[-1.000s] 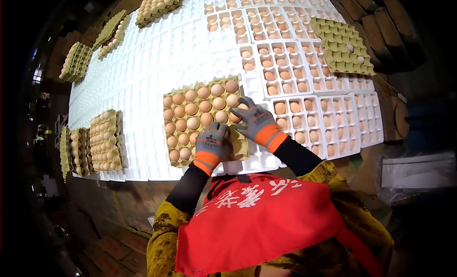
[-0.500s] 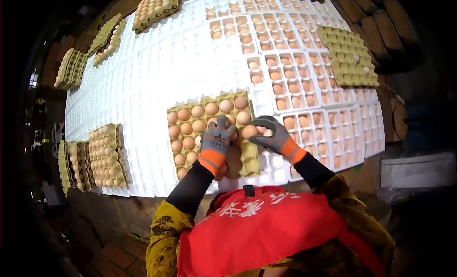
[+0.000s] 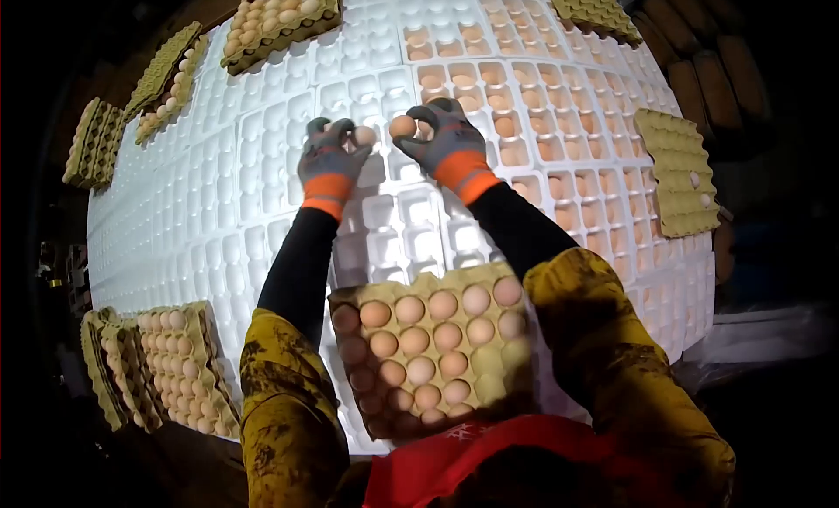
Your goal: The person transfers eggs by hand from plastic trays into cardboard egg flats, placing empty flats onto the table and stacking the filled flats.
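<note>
While a part-filled pulp tray of eggs lies just before the red apron, beyond it, above white foam trays, the left hand curls gloved fingers round a pale egg, the right hand pinches a brown egg, loaded pulp stack farthest.

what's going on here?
A person is handling eggs over white trays with both gloved hands. The left hand grips at least one pale egg over bare cells; the right hand grips at least one browner egg beside cells with eggs. Below, a pulp tray holds many eggs, with some empty cells toward its right side. Many white cells on the left are empty.
</note>
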A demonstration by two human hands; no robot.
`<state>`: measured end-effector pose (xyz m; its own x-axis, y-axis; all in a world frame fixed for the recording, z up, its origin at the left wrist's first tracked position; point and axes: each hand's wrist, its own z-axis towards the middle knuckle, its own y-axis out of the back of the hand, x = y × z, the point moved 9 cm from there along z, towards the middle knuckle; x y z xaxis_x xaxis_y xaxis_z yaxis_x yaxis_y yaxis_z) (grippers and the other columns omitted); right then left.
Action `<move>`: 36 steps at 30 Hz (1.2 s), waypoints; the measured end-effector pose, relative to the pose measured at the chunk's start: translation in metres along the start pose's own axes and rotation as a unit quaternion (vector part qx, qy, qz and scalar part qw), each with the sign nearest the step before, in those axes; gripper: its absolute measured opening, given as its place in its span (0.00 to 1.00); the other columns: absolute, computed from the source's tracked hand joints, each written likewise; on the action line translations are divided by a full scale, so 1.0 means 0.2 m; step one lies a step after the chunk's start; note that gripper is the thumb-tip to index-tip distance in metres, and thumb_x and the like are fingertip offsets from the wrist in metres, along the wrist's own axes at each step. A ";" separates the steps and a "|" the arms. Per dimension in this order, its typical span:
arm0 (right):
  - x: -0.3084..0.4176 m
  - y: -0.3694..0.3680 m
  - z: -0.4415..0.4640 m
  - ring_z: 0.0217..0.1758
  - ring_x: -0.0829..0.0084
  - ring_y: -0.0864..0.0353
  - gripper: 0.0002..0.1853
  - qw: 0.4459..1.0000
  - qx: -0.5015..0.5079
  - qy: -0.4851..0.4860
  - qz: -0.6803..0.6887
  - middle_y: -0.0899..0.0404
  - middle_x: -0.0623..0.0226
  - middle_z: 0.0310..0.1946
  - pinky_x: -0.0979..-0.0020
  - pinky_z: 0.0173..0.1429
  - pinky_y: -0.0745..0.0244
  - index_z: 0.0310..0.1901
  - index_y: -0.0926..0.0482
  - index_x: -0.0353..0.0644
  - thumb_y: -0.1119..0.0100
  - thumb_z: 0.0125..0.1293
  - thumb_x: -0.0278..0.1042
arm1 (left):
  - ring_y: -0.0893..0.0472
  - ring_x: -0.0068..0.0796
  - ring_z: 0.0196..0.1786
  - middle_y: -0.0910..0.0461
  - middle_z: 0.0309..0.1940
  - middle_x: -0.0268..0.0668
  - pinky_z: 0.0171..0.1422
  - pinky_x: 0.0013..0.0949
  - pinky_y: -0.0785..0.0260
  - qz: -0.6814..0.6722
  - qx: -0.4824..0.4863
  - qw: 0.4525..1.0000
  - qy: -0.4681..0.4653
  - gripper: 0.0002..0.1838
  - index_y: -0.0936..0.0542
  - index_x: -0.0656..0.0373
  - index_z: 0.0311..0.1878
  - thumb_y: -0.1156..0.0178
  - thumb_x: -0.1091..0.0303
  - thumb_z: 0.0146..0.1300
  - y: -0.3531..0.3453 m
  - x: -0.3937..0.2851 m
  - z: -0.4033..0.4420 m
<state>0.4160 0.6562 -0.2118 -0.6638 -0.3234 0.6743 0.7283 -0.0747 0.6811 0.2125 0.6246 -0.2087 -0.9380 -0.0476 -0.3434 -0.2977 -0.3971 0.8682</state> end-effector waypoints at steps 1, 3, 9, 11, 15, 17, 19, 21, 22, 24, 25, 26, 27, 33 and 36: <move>0.02 -0.04 0.05 0.54 0.57 0.17 0.24 0.997 0.001 0.005 -0.074 0.20 0.59 0.55 0.58 0.56 0.21 0.51 0.17 0.51 0.28 0.56 0.53 | 0.19 0.45 0.57 0.24 0.58 0.38 0.57 0.44 0.24 0.028 0.033 0.999 -0.006 0.24 0.17 0.45 0.54 0.27 0.50 0.55 -0.06 -0.04 0.03; -0.05 -0.13 0.11 0.54 0.57 0.17 0.21 0.995 0.056 -0.020 -0.083 0.20 0.59 0.55 0.59 0.56 0.21 0.51 0.16 0.51 0.32 0.58 0.49 | 0.19 0.45 0.55 0.21 0.53 0.39 0.55 0.46 0.24 0.116 0.126 0.985 -0.021 0.22 0.17 0.43 0.56 0.30 0.50 0.59 -0.09 -0.03 0.09; -0.32 -0.06 0.05 0.43 0.75 0.18 0.21 0.869 0.144 -0.187 0.435 0.19 0.69 0.52 0.74 0.43 0.20 0.66 0.23 0.47 0.41 0.73 0.35 | 0.22 0.29 0.37 0.19 0.49 0.34 0.45 0.33 0.27 -0.108 0.062 0.987 -0.106 0.23 0.20 0.43 0.66 0.35 0.63 0.67 -0.02 0.19 0.09; -0.37 0.02 0.11 0.43 0.73 0.15 0.19 0.849 0.037 -0.150 0.505 0.18 0.67 0.51 0.73 0.41 0.19 0.65 0.23 0.46 0.41 0.74 0.35 | 0.33 0.15 0.33 0.21 0.43 0.27 0.40 0.22 0.34 -0.275 -0.039 0.960 -0.020 0.23 0.20 0.50 0.67 0.34 0.69 0.68 0.02 0.34 0.12; -0.39 0.08 0.14 0.59 0.63 0.19 0.17 0.987 -0.074 0.134 0.052 0.19 0.63 0.57 0.64 0.65 0.26 0.63 0.22 0.49 0.44 0.75 0.39 | 0.19 0.39 0.52 0.19 0.57 0.37 0.65 0.37 0.32 -0.084 -0.175 0.969 -0.151 0.19 0.18 0.46 0.63 0.37 0.66 0.69 -0.03 0.46 0.08; -0.33 -0.02 0.04 0.69 0.52 0.29 0.18 0.954 -0.047 0.246 -0.163 0.22 0.59 0.62 0.56 0.77 0.42 0.63 0.22 0.53 0.46 0.75 0.42 | 0.26 0.45 0.67 0.22 0.64 0.40 0.75 0.44 0.41 -0.065 -0.061 0.994 -0.070 0.22 0.21 0.43 0.66 0.40 0.58 0.70 -0.10 0.59 0.15; -0.31 0.14 -0.04 0.64 0.54 0.23 0.20 0.982 -0.035 0.174 0.063 0.21 0.57 0.61 0.60 0.69 0.31 0.64 0.23 0.50 0.42 0.73 0.40 | 0.27 0.44 0.68 0.23 0.66 0.41 0.76 0.46 0.43 -0.011 -0.041 0.997 -0.069 0.23 0.23 0.43 0.68 0.41 0.56 0.71 -0.07 0.62 0.07; -0.26 0.32 -0.18 0.54 0.59 0.17 0.21 0.983 -0.055 0.093 0.150 0.19 0.57 0.57 0.65 0.55 0.22 0.64 0.23 0.47 0.38 0.71 0.38 | 0.26 0.46 0.68 0.24 0.67 0.43 0.76 0.44 0.41 0.021 -0.110 0.985 -0.127 0.25 0.24 0.46 0.69 0.39 0.55 0.69 0.10 0.49 -0.06; -0.17 0.42 -0.30 0.49 0.64 0.17 0.20 0.981 -0.025 0.083 0.172 0.18 0.60 0.53 0.67 0.53 0.21 0.62 0.21 0.47 0.36 0.70 0.37 | 0.25 0.48 0.67 0.23 0.65 0.44 0.73 0.43 0.37 -0.083 -0.075 0.988 -0.111 0.27 0.24 0.51 0.69 0.36 0.56 0.69 0.20 0.38 -0.15; -0.11 0.51 -0.59 0.48 0.68 0.17 0.19 0.980 0.116 -0.015 0.163 0.16 0.62 0.50 0.69 0.52 0.22 0.60 0.19 0.48 0.34 0.68 0.37 | 0.23 0.36 0.67 0.21 0.63 0.41 0.71 0.36 0.33 -0.190 -0.015 0.972 -0.135 0.23 0.24 0.61 0.66 0.36 0.75 0.68 0.36 0.03 -0.46; -0.05 0.56 -0.76 0.49 0.71 0.18 0.19 0.975 0.163 -0.010 0.153 0.16 0.66 0.48 0.69 0.55 0.22 0.60 0.18 0.47 0.33 0.68 0.36 | 0.22 0.37 0.65 0.20 0.62 0.41 0.70 0.36 0.32 -0.235 0.071 0.961 -0.123 0.24 0.23 0.61 0.64 0.34 0.76 0.65 0.35 -0.06 -0.65; -0.02 0.58 -0.91 0.50 0.74 0.18 0.19 0.967 0.211 -0.002 0.144 0.16 0.69 0.47 0.70 0.57 0.23 0.59 0.17 0.46 0.32 0.67 0.36 | 0.22 0.36 0.64 0.19 0.59 0.40 0.69 0.37 0.30 -0.260 0.131 0.947 -0.136 0.25 0.22 0.60 0.63 0.32 0.74 0.62 0.39 -0.26 -0.83; 0.00 0.60 -1.04 0.50 0.67 0.19 0.21 0.967 0.236 0.054 0.082 0.17 0.66 0.47 0.66 0.57 0.23 0.59 0.18 0.48 0.31 0.64 0.38 | 0.20 0.40 0.58 0.18 0.55 0.41 0.63 0.39 0.28 -0.293 0.204 0.926 -0.119 0.27 0.22 0.58 0.62 0.29 0.70 0.58 0.39 -0.43 -0.99; -0.01 0.56 -1.39 0.55 0.57 0.23 0.27 0.962 0.203 0.164 -0.081 0.21 0.61 0.53 0.58 0.60 0.26 0.61 0.23 0.49 0.30 0.57 0.36 | 0.23 0.41 0.49 0.21 0.48 0.39 0.54 0.42 0.32 -0.037 0.194 0.939 -0.280 0.21 0.20 0.54 0.57 0.34 0.63 0.60 0.15 -0.93 -1.43; -0.19 0.65 -1.42 0.52 0.69 0.18 0.26 0.932 0.149 -0.114 0.311 0.21 0.67 0.51 0.67 0.54 0.20 0.61 0.24 0.44 0.33 0.61 0.33 | 0.22 0.33 0.50 0.21 0.49 0.36 0.57 0.36 0.30 -0.297 0.215 0.926 -0.087 0.16 0.21 0.56 0.56 0.38 0.67 0.65 0.28 -0.85 -1.39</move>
<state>0.5833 0.3908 -0.2295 -0.1734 -0.0049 0.9848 0.9272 0.3362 0.1649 0.4051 0.3563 -0.2008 -0.5890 0.2262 -0.7758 -0.7789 0.0969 0.6196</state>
